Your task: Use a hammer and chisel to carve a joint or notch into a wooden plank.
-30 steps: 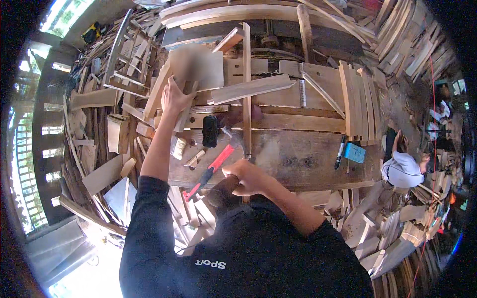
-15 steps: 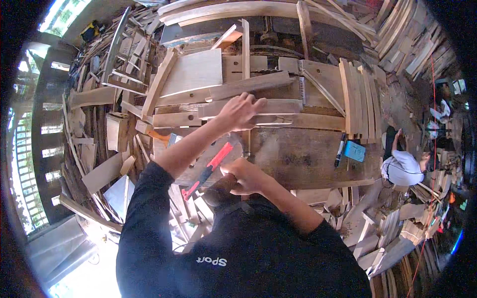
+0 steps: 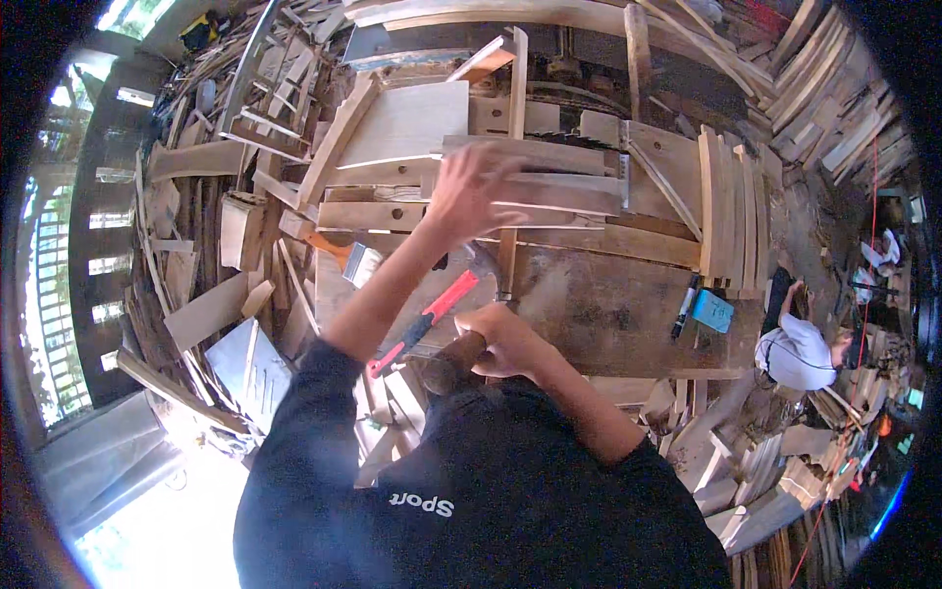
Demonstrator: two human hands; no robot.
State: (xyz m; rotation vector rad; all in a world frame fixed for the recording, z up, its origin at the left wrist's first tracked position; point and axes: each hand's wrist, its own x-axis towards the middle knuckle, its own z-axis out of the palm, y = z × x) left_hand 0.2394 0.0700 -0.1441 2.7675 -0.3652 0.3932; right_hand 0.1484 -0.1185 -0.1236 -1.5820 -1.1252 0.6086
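My left hand [image 3: 466, 196] is stretched over two narrow boards, its fingers apart and slightly blurred. Beneath and beside it lie the nearer narrow board [image 3: 569, 193] and the farther narrow board [image 3: 559, 157]; whether the fingertips touch them I cannot tell. Close to my body, my right hand [image 3: 505, 339] is wrapped around a thick, round brown wooden piece [image 3: 453, 363], whose far part is hidden by the fist. Left of that fist, a hammer [image 3: 432, 319] with a red and black grip rests on the workbench [image 3: 608, 304].
A brush [image 3: 339, 253] with an orange handle lies left of the hammer. Rightward are a black marker [image 3: 685, 306], a blue box [image 3: 713, 310] and several upright-lying wood strips [image 3: 731, 206]. A pale panel [image 3: 412, 123] lies farther back. Another person [image 3: 797, 351] is at the far right.
My left hand has come away from its grip on the nearer board, and its fingers have spread. My right hand keeps its hold. The whole view has shifted slightly.
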